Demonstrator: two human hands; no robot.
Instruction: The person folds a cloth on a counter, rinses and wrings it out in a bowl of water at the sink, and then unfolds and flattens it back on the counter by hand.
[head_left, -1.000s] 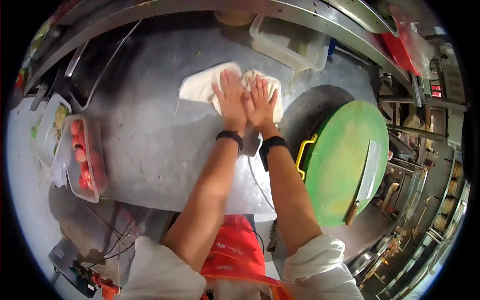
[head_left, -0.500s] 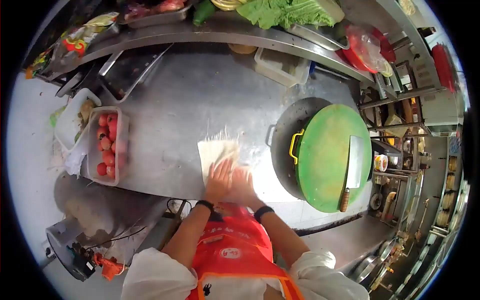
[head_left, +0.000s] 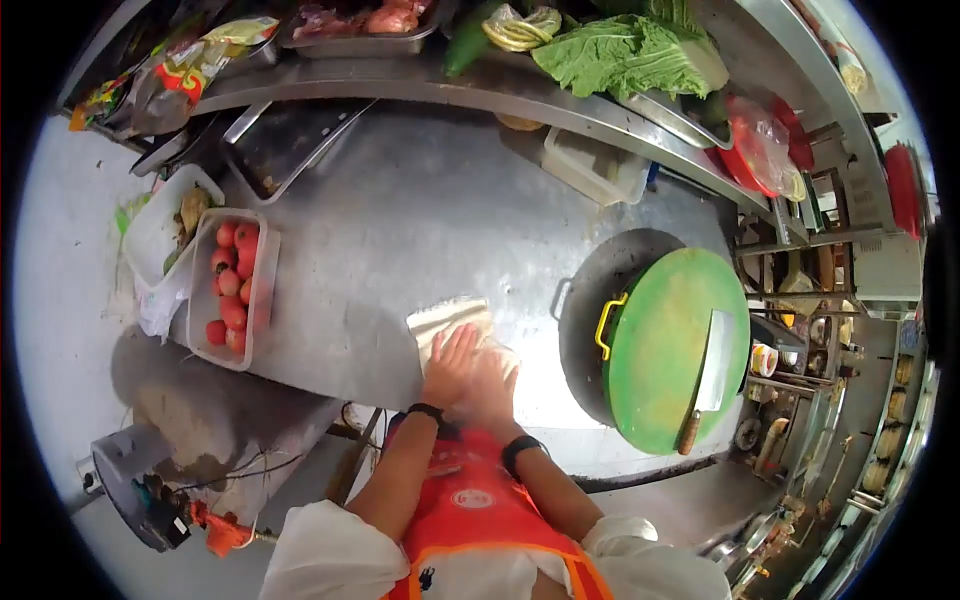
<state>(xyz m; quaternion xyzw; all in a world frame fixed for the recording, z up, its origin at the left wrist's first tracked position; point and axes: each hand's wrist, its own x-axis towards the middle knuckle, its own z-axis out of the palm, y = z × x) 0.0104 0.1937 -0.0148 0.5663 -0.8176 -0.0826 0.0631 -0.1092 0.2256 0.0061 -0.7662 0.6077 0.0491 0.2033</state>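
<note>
A cream cloth (head_left: 450, 316) lies on the metal table (head_left: 350, 250) close to its near edge. My left hand (head_left: 454, 368) presses flat on it, fingers spread and pointing away from me. Right beside it, my right hand (head_left: 490, 385) also rests on the cloth, blurred, with some fingers stretched out. Dark bands circle both wrists. To the right stands a round green board (head_left: 660, 350) with a yellow handle (head_left: 608, 326), and a cleaver (head_left: 714, 360) with a wooden grip lies on it.
At left are a clear bin of tomatoes (head_left: 232, 290) and a white tub (head_left: 160, 235). Metal trays (head_left: 275, 160) and an empty plastic container (head_left: 595, 165) sit at the back, below a shelf (head_left: 450, 90) with leafy greens (head_left: 625, 55) and a tray of meat (head_left: 360, 40).
Both hands and the cloth have come from the table's middle to its near edge. The cloth, earlier spread wide, is now bunched narrower. The head view has shifted, showing the shelf above.
</note>
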